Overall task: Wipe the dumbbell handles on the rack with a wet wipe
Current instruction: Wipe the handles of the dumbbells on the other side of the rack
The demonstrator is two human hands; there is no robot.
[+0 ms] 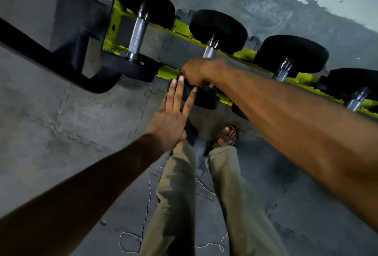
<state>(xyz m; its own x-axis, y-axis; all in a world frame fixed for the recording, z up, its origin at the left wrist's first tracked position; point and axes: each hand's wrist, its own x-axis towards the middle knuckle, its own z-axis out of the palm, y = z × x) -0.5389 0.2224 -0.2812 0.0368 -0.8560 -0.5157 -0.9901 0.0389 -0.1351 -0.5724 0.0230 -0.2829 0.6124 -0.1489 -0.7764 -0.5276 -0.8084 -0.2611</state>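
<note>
On the yellow-green rack (pixel 167 71), the second dumbbell (pixel 217 30) from the left is the one in hand. Its knurled handle (pixel 209 51) is gripped by the right hand (pixel 201 71), whose fingers are curled down round the near end of the bar, so that only a short bright stretch shows above the knuckles. The left hand (pixel 169 120) is held flat, with straight fingers (pixel 178 92) laid against the dumbbell's front rubber head (pixel 204 98). No wet wipe can be seen. Whether one is bunched under the right palm cannot be told.

The chief risk is judged to be the dumbbell being dragged forward off the front rail by a hard wiping stroke. A sandalled foot (pixel 226 136) is placed almost directly below that front head and would be struck. The bracing left hand is probably meant to prevent this, yet its fingertips lie near the gap between head and rail and could be pinched if the weight is rolled. The far stretch of the handle may also be missed, since only the near end is covered. The handles of the first dumbbell (pixel 138 35) and the third dumbbell (pixel 283 69) lie well apart from both hands.
</note>
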